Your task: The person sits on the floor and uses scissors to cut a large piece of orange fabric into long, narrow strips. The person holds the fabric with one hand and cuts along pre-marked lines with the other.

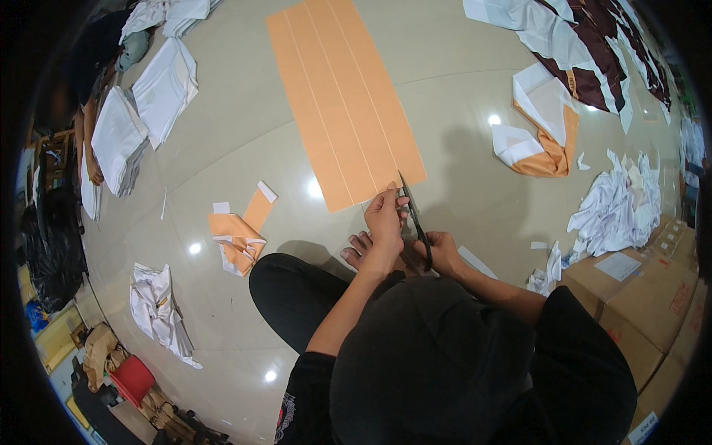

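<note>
Orange, on floor (460, 104) ahead: apparently snipping sheet (345, 104) along a white line, pinching near edge with left hand (384, 222), gripping scissors (412, 210) in right hand (443, 254); next, probably, steering blades straight along it

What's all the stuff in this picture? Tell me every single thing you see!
Orange sheet: one, white lines, middle
Scissors: one pair, black, at the sheet's near edge
Orange-and-white bundles: two, left and right
White folded stacks: several, upper left
White crumpled bundle: one, lower left
White scrap heap: one, right
Brown-and-white cloth: one spread, upper right
Cardboard boxes: at least two, brown, lower right
Plastic bag: one, black, far left
Red thing: one, unclear, lower left
Co-worker's arm: one, bare, upper left
Floor: one, shiny beige, underneath
Cap: one, black, bottom
Toes: several, bare, beside left hand
Left hand: one, bare, pinching the sheet's edge
Right hand: one, bare, holding the scissors
</note>
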The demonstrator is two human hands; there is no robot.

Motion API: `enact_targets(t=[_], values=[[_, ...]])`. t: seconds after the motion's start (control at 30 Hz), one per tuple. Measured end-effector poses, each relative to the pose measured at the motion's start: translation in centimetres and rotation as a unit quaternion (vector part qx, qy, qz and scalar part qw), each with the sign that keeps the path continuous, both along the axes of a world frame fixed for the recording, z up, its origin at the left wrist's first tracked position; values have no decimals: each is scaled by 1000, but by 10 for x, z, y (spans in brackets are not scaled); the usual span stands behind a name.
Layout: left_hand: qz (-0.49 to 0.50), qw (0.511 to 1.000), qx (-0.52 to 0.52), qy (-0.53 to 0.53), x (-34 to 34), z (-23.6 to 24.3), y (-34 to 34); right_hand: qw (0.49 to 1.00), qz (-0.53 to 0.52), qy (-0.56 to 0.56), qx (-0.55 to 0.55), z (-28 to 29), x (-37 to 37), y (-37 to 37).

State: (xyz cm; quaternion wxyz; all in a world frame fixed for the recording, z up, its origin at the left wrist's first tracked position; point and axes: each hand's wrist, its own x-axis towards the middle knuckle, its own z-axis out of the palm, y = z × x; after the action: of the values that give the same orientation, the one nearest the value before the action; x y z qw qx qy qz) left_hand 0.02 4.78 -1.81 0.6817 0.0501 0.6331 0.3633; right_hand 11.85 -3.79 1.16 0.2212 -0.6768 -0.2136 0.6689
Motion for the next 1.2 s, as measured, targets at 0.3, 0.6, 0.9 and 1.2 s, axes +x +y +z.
enact_targets(t=[0.3,0.6,0.9,1.2], values=[[5,999,43,12,-1,-12,-7,998,-50,36,1,-10,-3,15],[38,997,65,4,2,-11,-9,997,-56,47,20,-12,-5,30],[43,996,74,-8,1,-8,-10,996,-67,55,24,-17,-5,33],[37,997,67,-15,0,-6,-10,996,-69,53,22,-19,-7,34]])
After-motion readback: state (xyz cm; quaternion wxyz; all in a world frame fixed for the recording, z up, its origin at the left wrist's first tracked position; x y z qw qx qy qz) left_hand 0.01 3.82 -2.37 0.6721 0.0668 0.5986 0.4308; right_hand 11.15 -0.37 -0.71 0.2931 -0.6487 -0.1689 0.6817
